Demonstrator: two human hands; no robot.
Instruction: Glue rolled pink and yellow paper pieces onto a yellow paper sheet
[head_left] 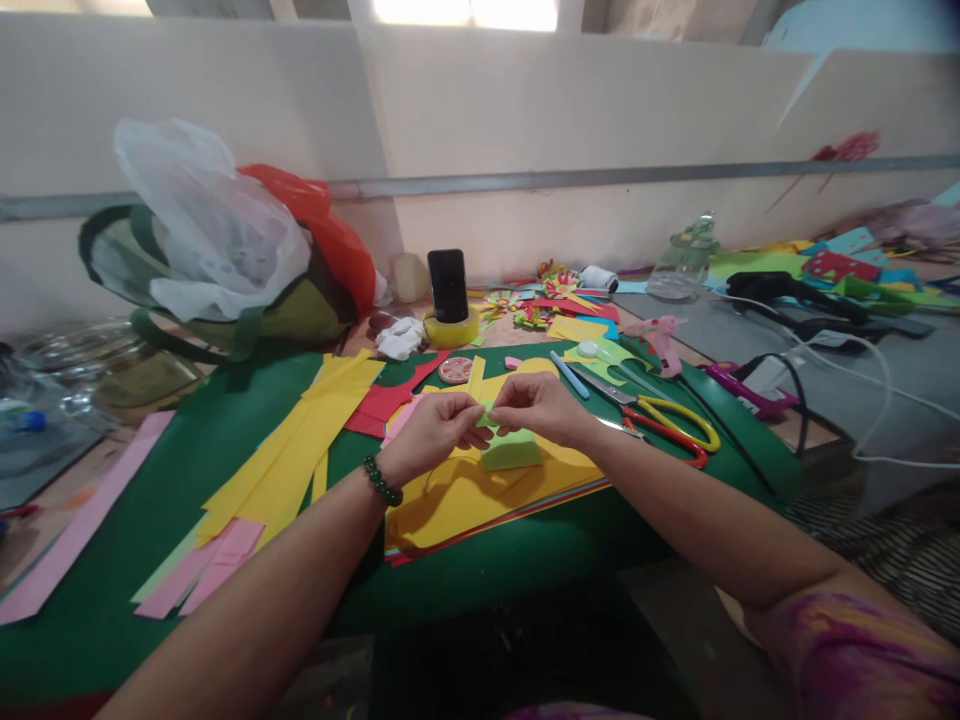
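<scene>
Between my two hands is a small piece of light green paper (487, 414), pinched from both sides at the fingertips. My left hand (439, 432), with a dark green bead bracelet on its wrist, closes thumb and fingers on one side of it. On the other side my right hand (536, 405) grips it the same way. Just below lies a larger light green paper piece (512, 452), resting on a stack of yellow sheets (435, 510). A narrow yellow strip (475, 378) shows behind the fingers.
Scissors with red and yellow handles (664, 418), a light blue pen-like tool (570, 375) and a pink glue gun (658, 340) lie to the right. Yellow paper strips (300, 440) spread at left. Behind stand a phone (448, 285), yellow tape roll (452, 330) and stuffed bag (292, 300).
</scene>
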